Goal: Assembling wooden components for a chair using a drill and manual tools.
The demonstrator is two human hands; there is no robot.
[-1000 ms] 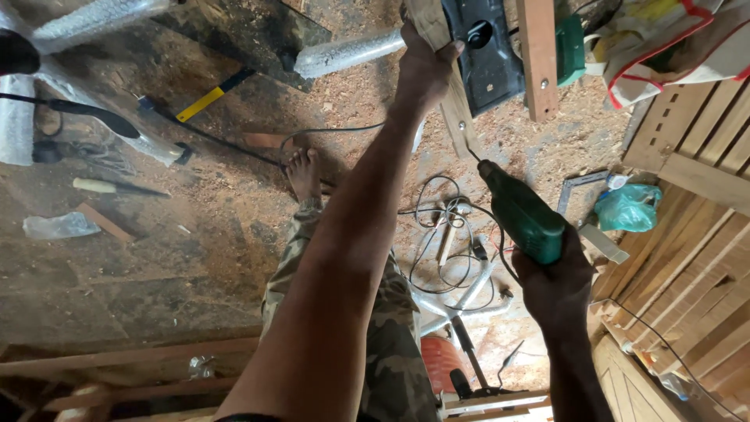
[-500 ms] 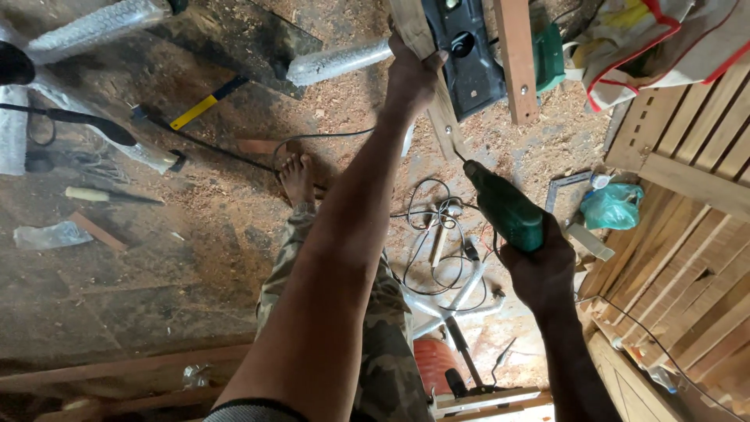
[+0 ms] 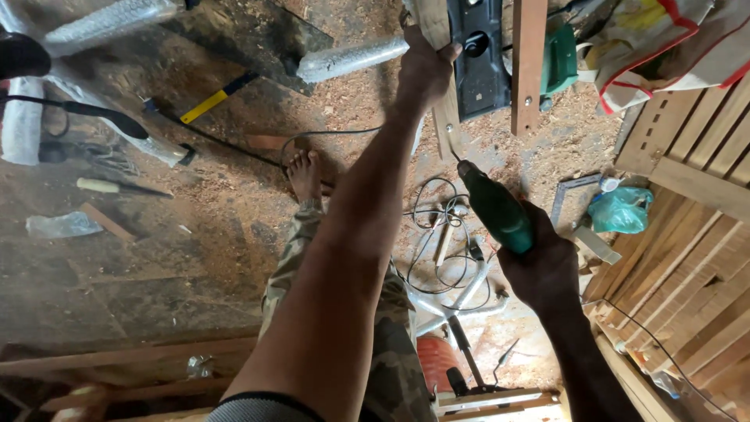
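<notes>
Workshop floor (image 3: 195, 258) is buried in sawdust, with a tangled cable (image 3: 441, 234), a yellow-handled tool (image 3: 215, 98) and slatted wooden panels (image 3: 687, 227) off to the right. Left hand (image 3: 426, 62) is clamped around a pale wooden strip (image 3: 445, 117), while the right hand (image 3: 543, 270) grips a green drill (image 3: 496, 207) whose tip sits right at that strip, just below the left hand. Compared with a second ago the drill has come up closer to the wood.

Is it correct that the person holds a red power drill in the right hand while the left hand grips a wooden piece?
Not quite. The power drill in the right hand is green, not red, as the head view shows. The left hand does grip the wooden piece.
</notes>
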